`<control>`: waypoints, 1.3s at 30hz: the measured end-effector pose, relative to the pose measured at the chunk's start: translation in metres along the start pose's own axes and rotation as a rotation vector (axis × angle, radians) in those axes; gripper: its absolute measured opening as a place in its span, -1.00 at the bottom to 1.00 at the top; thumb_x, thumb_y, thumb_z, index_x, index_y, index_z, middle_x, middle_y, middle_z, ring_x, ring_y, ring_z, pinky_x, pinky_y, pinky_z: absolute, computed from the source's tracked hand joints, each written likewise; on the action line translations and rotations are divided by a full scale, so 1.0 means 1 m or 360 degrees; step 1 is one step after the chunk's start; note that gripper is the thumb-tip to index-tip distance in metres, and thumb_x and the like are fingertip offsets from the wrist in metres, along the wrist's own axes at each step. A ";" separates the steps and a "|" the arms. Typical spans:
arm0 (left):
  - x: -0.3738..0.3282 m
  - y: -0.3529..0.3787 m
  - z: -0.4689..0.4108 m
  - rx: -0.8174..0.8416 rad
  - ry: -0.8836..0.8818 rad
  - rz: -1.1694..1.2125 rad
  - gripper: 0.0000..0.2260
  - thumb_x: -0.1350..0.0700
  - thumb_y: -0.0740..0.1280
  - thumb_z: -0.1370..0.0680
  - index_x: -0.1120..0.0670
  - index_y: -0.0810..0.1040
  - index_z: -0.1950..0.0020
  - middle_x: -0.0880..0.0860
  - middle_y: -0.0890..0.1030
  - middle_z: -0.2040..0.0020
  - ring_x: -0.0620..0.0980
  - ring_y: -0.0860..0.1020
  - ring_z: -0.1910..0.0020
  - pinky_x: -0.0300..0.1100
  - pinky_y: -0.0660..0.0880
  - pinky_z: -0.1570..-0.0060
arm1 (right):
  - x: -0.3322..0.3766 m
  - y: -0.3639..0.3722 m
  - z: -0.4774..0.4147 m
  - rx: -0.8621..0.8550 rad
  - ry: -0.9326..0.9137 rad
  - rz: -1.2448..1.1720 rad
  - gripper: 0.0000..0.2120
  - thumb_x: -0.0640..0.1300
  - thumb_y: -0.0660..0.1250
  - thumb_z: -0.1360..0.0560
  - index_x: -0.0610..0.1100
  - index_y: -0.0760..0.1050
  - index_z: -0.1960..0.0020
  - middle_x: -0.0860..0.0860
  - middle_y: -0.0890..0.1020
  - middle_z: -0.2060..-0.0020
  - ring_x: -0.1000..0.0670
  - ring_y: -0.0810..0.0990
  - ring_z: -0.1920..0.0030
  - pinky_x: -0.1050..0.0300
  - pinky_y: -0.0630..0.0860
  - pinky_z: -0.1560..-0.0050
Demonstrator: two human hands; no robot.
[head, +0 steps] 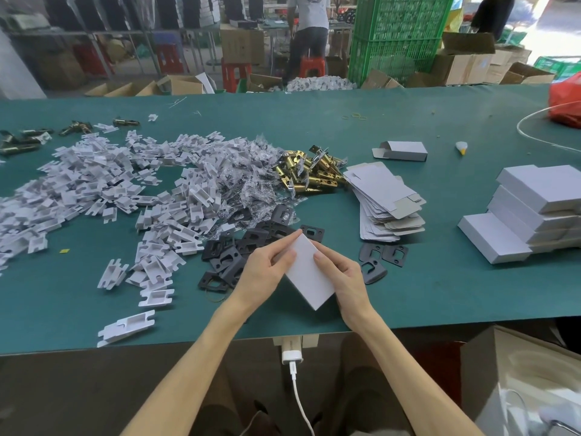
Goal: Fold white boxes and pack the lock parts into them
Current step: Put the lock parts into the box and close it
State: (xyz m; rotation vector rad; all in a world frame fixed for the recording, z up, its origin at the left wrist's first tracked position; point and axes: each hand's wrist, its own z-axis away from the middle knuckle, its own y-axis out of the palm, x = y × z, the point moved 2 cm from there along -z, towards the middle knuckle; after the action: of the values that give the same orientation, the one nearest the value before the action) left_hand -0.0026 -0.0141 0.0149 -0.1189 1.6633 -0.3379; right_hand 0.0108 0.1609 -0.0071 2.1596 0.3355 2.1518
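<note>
I hold a folded white box (307,272) over the near edge of the green table (424,294), tilted with one corner toward me. My left hand (262,269) grips its left side, fingers reaching along the top edge. My right hand (344,276) pinches its right side. Black strike plates (234,253) lie scattered just behind and left of the box, with more black plates (382,256) to its right. Brass latches (309,174) sit in a heap farther back. A fanned pile of flat box blanks (385,199) lies right of the latches.
A broad heap of white plastic inserts (103,184) and clear bagged parts (251,171) covers the table's left. Finished white boxes (531,212) are stacked at the right. One half-folded box (402,151), a red bag (566,102), a person and cartons stand behind.
</note>
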 end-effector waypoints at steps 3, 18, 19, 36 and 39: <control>0.000 0.004 0.001 -0.0023 0.0021 -0.0050 -0.65 0.09 0.27 -0.72 -0.10 0.51 -0.51 -0.08 0.64 -0.31 -0.09 0.58 -0.15 -0.16 0.49 -0.14 | -0.002 -0.002 -0.001 -0.0003 -0.0018 -0.0004 -0.71 0.07 0.39 -0.57 0.11 0.64 -0.27 -0.03 0.73 -0.06 0.03 0.68 0.09 0.25 0.58 0.18; 0.006 0.011 -0.005 -0.0723 -0.0203 0.0230 -0.75 0.22 0.28 -0.70 0.12 0.66 -0.33 0.00 0.68 -0.20 0.00 0.60 -0.21 -0.04 0.55 -0.22 | 0.003 0.010 0.006 0.0049 -0.0309 0.1431 -0.28 0.29 0.37 -0.51 0.01 0.28 -0.54 0.10 0.36 -0.34 0.12 0.31 -0.32 0.20 0.37 -0.32; 0.004 0.014 -0.006 -0.0704 -0.0212 0.0242 -0.75 0.23 0.28 -0.69 0.12 0.66 -0.32 0.01 0.68 -0.19 0.01 0.60 -0.19 -0.02 0.55 -0.20 | 0.004 0.010 0.008 0.0096 -0.0355 0.1650 -0.23 0.30 0.37 -0.50 0.01 0.22 -0.57 0.06 0.32 -0.38 0.05 0.27 -0.34 0.13 0.34 -0.35; 0.025 0.058 0.003 -0.0207 0.0036 0.0011 -0.71 0.33 0.25 -0.69 -0.04 0.63 -0.14 -0.09 0.73 -0.03 -0.12 0.69 -0.04 -0.25 0.59 -0.07 | 0.097 -0.243 -0.032 -0.1168 0.0067 0.2342 -0.46 0.12 0.29 -0.62 -0.13 0.37 -0.50 -0.33 0.44 -0.29 -0.34 0.39 -0.28 -0.21 0.25 -0.34; 0.027 0.058 0.001 -0.0178 0.0070 -0.0076 -0.70 0.33 0.27 -0.68 -0.06 0.63 -0.13 -0.11 0.73 -0.02 -0.19 0.68 -0.04 -0.31 0.57 -0.13 | 0.089 -0.270 -0.029 -0.1156 0.0233 0.2464 -0.48 0.09 0.25 -0.64 -0.16 0.35 -0.49 -0.34 0.39 -0.31 -0.33 0.32 -0.32 -0.24 0.24 -0.36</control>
State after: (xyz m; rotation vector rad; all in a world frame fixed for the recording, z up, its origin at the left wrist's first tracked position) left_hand 0.0018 0.0332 -0.0275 -0.2362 1.7249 -0.2851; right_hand -0.0465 0.4388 0.0246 1.7774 -2.3488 2.1011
